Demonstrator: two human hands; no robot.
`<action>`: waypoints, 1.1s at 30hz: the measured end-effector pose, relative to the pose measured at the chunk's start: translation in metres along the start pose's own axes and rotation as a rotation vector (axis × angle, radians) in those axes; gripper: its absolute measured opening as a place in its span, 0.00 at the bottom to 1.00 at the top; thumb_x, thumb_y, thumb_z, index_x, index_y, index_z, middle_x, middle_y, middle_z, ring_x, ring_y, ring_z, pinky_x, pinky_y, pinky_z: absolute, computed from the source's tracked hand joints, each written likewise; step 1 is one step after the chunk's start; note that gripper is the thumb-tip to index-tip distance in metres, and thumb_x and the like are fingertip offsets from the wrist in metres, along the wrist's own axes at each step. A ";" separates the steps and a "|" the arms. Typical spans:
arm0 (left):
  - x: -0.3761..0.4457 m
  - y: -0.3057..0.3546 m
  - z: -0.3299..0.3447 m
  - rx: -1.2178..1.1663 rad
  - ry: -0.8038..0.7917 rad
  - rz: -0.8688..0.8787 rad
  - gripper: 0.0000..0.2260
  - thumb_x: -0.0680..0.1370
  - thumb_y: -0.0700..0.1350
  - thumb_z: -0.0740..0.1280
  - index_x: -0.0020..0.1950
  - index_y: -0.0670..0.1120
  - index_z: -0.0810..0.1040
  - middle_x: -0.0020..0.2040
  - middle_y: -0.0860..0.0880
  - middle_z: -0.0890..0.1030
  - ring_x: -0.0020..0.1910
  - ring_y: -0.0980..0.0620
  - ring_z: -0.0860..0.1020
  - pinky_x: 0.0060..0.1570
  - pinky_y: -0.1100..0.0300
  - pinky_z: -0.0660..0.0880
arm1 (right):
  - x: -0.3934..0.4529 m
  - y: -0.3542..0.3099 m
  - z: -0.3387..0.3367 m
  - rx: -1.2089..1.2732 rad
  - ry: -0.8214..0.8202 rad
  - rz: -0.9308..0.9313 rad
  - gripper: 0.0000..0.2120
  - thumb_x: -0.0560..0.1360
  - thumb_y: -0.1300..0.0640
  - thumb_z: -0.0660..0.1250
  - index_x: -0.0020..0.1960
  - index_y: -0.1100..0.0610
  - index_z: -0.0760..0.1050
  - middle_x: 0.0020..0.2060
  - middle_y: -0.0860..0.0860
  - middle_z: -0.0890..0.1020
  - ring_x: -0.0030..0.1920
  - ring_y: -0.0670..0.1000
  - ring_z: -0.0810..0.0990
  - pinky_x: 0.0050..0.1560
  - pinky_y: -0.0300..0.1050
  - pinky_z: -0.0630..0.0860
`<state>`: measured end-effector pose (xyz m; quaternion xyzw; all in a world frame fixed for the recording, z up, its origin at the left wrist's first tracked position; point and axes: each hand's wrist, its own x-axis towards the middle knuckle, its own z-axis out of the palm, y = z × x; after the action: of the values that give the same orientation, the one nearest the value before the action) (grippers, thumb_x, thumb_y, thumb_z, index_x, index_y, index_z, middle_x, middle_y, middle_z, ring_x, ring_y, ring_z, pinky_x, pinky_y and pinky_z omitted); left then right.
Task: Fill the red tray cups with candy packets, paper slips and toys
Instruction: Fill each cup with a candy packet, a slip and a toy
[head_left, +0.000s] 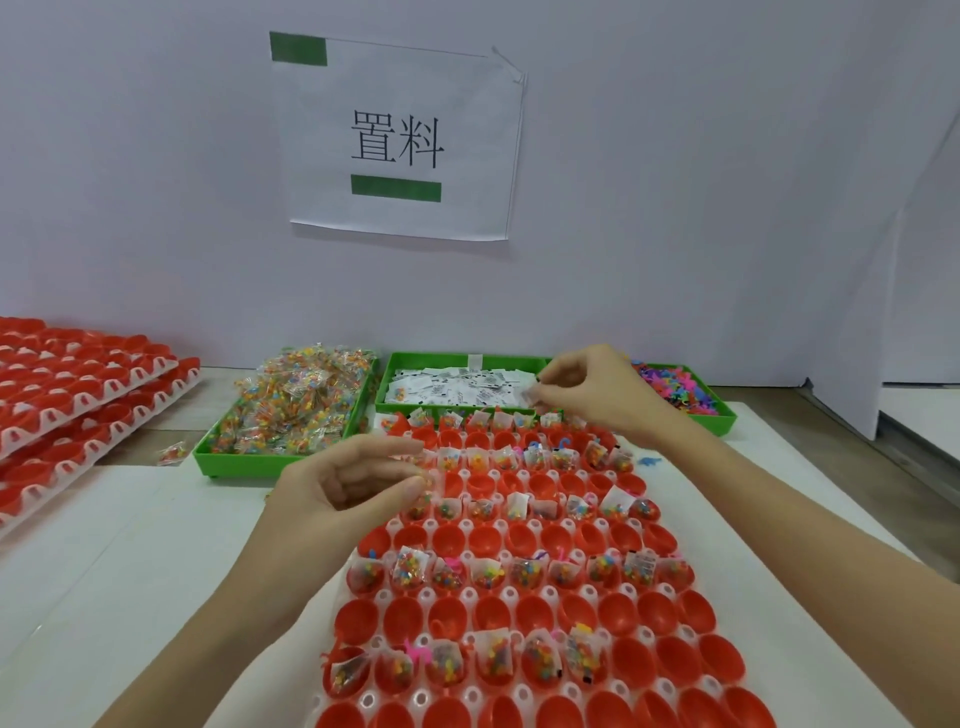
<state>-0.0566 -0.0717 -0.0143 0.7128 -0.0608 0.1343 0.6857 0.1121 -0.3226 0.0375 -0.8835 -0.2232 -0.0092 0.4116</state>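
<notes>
Right hand (592, 395) pinching paper slips (532, 396) at slip bin's (462, 359) near edge | left hand (353, 480) pinching candy packet (427, 486) over red tray (519, 597) | filled cups just beneath both grips.

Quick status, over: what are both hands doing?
Left hand pinching candy packet over red tray. Right hand picking paper slips. Nothing blocking.

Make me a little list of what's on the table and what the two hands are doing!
Left bin: candy packets
Middle bin: paper slips
Right bin: colourful toys
Front: red tray, alternate rows of cups filled
Far left: stacked red trays
Left hand: pinching a candy packet over the tray
Right hand: pinching paper slips at the middle bin
Wall: paper sign
</notes>
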 end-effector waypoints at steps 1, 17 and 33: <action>-0.002 0.000 0.003 0.004 -0.021 0.001 0.12 0.71 0.45 0.77 0.54 0.53 0.87 0.48 0.45 0.88 0.50 0.47 0.87 0.50 0.65 0.81 | -0.017 -0.007 0.001 0.026 -0.020 -0.017 0.06 0.77 0.53 0.74 0.48 0.56 0.84 0.38 0.48 0.88 0.41 0.45 0.87 0.47 0.40 0.81; -0.018 0.004 0.034 0.125 -0.162 0.168 0.08 0.71 0.47 0.80 0.48 0.47 0.89 0.51 0.45 0.85 0.48 0.44 0.86 0.50 0.59 0.82 | -0.148 -0.029 0.049 0.035 0.007 -0.219 0.07 0.81 0.54 0.69 0.52 0.43 0.84 0.46 0.40 0.82 0.48 0.43 0.81 0.44 0.30 0.73; -0.024 0.003 0.028 0.185 -0.142 0.047 0.11 0.70 0.56 0.80 0.50 0.54 0.88 0.51 0.49 0.88 0.52 0.47 0.86 0.55 0.43 0.82 | -0.153 -0.031 0.050 0.263 -0.013 -0.229 0.06 0.78 0.55 0.73 0.52 0.44 0.84 0.43 0.43 0.86 0.45 0.48 0.85 0.44 0.40 0.82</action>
<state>-0.0776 -0.1019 -0.0186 0.7790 -0.1133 0.1044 0.6078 -0.0469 -0.3281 -0.0035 -0.7909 -0.3242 -0.0210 0.5187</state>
